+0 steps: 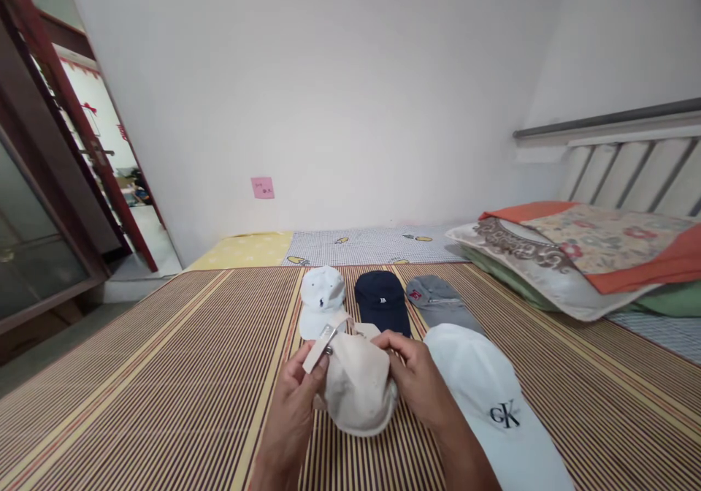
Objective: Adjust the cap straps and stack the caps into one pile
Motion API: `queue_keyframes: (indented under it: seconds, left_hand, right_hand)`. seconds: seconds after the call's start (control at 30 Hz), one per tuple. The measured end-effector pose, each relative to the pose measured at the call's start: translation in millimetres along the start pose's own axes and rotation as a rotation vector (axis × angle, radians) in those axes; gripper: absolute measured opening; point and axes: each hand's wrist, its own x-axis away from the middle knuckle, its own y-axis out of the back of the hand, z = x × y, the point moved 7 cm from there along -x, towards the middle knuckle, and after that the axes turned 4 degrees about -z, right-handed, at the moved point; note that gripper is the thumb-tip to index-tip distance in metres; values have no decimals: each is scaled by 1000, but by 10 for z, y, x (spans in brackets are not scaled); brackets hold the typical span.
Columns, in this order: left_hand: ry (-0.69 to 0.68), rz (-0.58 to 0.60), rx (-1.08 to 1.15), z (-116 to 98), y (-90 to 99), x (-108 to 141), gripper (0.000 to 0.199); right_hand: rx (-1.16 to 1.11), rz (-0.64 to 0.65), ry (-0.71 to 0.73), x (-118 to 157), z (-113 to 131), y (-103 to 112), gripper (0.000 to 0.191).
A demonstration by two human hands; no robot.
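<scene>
Hands [296, 392] pinch beige cap [355, 385] edges.

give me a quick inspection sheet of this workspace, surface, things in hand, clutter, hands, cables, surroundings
Surface: striped mat, with a checked cloth beyond its far edge
Things in hand: beige cap, held up by both hands, its strap and metal buckle showing
Clutter: four more caps on the mat: white with a small dark logo, navy, grey, pale with large dark letters; pillow at the right
Hands: left hand pinches the strap; right hand grips the cap's other side
Cables: nothing seen
Surroundings: pale wall with pink note; open doorway at left
</scene>
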Motion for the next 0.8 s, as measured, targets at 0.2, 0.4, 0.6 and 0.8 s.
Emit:
queue_keyframes:
  seconds: [0.2,0.4,0.6,0.8]
  left_hand:
    - [-2,46,41,59,-152,57,37]
    - [10,75,-35,143,-269,109,35]
    - [-183,45,-316,38,-365,155,27]
    - [-65,61,-252,151,-381,164,38]
  right_hand:
    - [100,-336,40,120,233,272,26]
    - [116,-3,172,238,644,-60,27]
    - [107,65,148,235,655,-202,26]
    - [-55,-114,-29,201,442,34,43]
